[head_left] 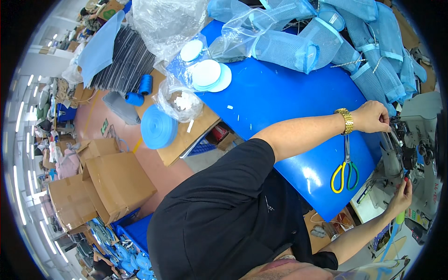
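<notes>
My left hand (373,116), with a gold watch at the wrist, reaches to the sewing machine (409,112) at the right, fingers curled down at its front; what they hold is hidden. My right hand (400,196) is lower on the machine, fingers pinched at a small red piece (406,180) below the needle area. Scissors (344,172) with yellow and green handles lie on the blue table surface (298,186), under and beside my left wrist.
Blue mesh bags (326,51) pile along the table's back. White discs (207,74), clear plastic (163,23), a light-blue tape roll (157,126) and blue spools (145,85) are at the upper left. Cardboard boxes (119,184) stand left; a person (105,261) is at the far lower left.
</notes>
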`<state>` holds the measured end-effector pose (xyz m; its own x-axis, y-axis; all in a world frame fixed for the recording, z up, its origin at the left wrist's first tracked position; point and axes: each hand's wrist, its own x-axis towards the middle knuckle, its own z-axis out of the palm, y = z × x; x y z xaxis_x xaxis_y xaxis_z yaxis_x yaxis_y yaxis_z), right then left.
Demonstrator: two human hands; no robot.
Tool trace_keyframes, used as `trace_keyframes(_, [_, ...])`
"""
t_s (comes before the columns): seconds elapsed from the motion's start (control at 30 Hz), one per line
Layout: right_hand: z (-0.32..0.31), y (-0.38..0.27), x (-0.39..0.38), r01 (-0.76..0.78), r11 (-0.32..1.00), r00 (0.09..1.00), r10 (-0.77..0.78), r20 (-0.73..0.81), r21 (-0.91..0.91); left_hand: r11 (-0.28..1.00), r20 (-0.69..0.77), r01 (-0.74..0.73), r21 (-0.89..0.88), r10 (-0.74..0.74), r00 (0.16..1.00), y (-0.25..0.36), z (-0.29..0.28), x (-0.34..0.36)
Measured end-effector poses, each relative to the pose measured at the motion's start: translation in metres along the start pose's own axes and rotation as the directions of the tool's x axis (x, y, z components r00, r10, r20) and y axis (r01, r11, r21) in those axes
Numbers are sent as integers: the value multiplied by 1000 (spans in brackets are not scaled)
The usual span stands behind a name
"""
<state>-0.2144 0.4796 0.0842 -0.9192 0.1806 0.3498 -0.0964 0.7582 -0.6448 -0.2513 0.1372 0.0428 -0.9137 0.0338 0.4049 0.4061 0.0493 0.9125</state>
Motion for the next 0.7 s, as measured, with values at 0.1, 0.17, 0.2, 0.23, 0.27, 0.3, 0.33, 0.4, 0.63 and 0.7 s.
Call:
trace_keyframes(0.1, [0, 0, 1, -1, 1000, 1000, 1, 9, 2, 999, 1, 19, -30, -19, 1000, 1, -1, 0])
trace_keyframes(0.17, [1, -3, 0, -8, 1000, 1000, 8, -5, 17, 999, 4, 10, -35, -10, 1000, 0, -1, -1])
trace_keyframes(0.2, [1, -4, -1, -8, 1000, 1000, 8, -6, 17, 999, 9, 0, -39, 0, 1000, 0, -1, -2])
trace_keyframes(0.23, [1, -6, -1, -3, 1000, 1000, 3, -2, -3, 999, 10, -1, -39, 2, 1000, -1, -1, -1])
trace_keyframes(0.27, [1, -7, -1, 2, 1000, 1000, -2, 5, -21, 999, 9, 5, -45, -4, 1000, -2, -1, -1])
trace_keyframes(0.3, [1, -9, -1, 3, 1000, 1000, -3, 6, -17, 999, 8, 10, -50, -10, 1000, -2, -1, -1])
trace_keyframes(0.33, [0, -13, -1, 9, 998, 1000, -8, 16, -70, 999, 6, 10, -44, -10, 1000, -1, -1, -1])
trace_keyframes(0.4, [3, -18, -4, 15, 993, 1000, -13, 17, -113, 999, 10, 14, -52, -14, 1000, -1, -2, -1])
trace_keyframes(0.63, [-2, -16, -2, -73, 989, 995, 81, 59, -129, 999, -7, 18, -45, -19, 1000, 0, -1, -3])
trace_keyframes(0.7, [-5, -2, 1, -57, 993, 997, 62, 43, -101, 996, 10, 30, -81, -29, 1000, 3, 1, -3])
